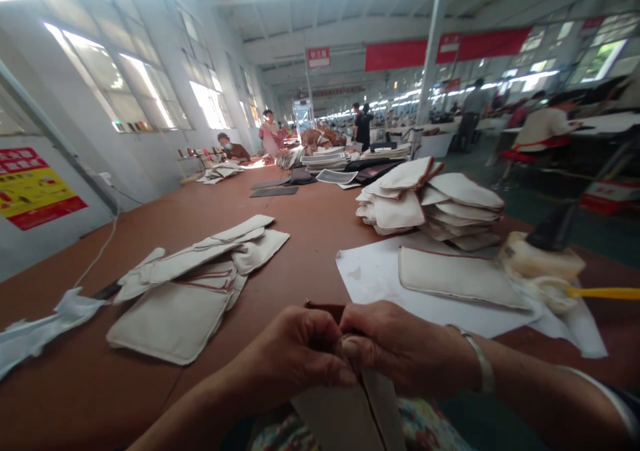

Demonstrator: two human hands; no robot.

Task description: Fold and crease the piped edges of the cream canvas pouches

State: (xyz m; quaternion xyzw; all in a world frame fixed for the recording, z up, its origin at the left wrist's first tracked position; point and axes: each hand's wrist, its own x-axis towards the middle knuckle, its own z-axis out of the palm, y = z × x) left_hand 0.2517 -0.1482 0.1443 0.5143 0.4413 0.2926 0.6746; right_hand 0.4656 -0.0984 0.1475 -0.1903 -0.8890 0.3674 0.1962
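My left hand [300, 351] and my right hand [400, 348] meet at the table's near edge, fingers pinched together on a cream fabric piece [333, 414]. A dark seam or gap runs down the piece, and its brown top edge shows behind my fingers. Its lower part hangs over my lap. To the left lies a loose pile of similar cream pieces [170, 321]. On the right, one flat cream piece with brown edging [460, 278] rests on white paper [365, 274]. Behind it are stacked cream pieces [397, 204]. My fingertips hide the exact spot they grip.
The brown table [310, 244] stretches far ahead, with dark flat pieces [274, 192] and more stacks further off. At right stand a pale container with a black cone [553, 228] and a round pot [553, 294] with a yellow handle. White cloth [50, 324] lies left. Several people work beyond.
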